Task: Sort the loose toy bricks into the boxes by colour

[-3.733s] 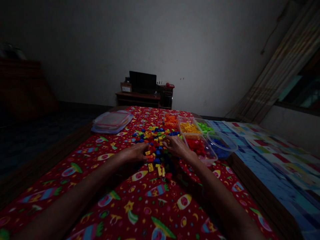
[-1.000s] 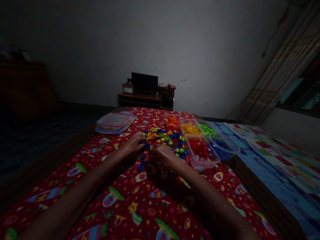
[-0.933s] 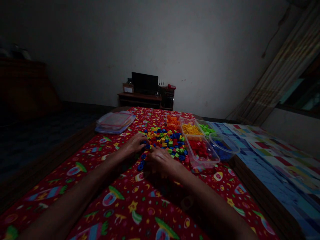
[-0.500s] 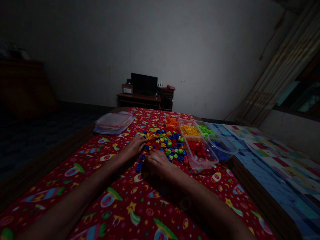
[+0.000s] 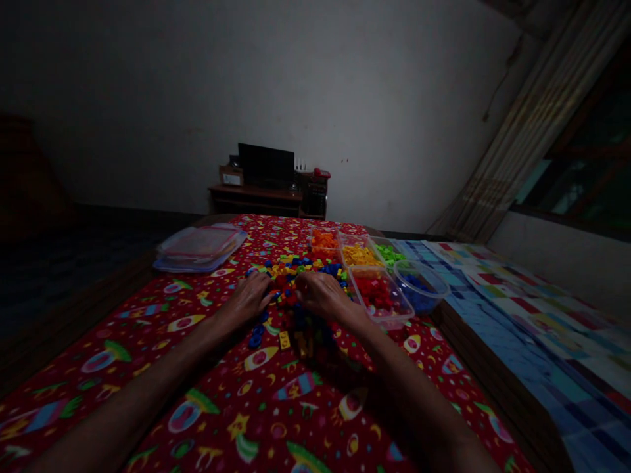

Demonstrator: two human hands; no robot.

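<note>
A pile of mixed toy building blocks in red, yellow, blue, green and orange lies on the table. My left hand rests at the pile's left edge, thumb apart from the bent fingers, with nothing visible in it. Over the pile's middle is my right hand, its fingers curled down among the blocks; whatever they grip is hidden. Blue round pieces and a yellow block lie nearer me. To the right, clear containers hold sorted blocks: orange, yellow, green, red and blue.
Stacked clear lids lie at the table's far left. A red patterned cloth covers the table. A bed with a checked cover adjoins the right edge. Farther back, a monitor stands on a low desk against the wall.
My right hand has shifted up and over the pile, uncovering yellow blocks nearer me. My left hand has drawn slightly back toward me. The whole view has turned a little right.
</note>
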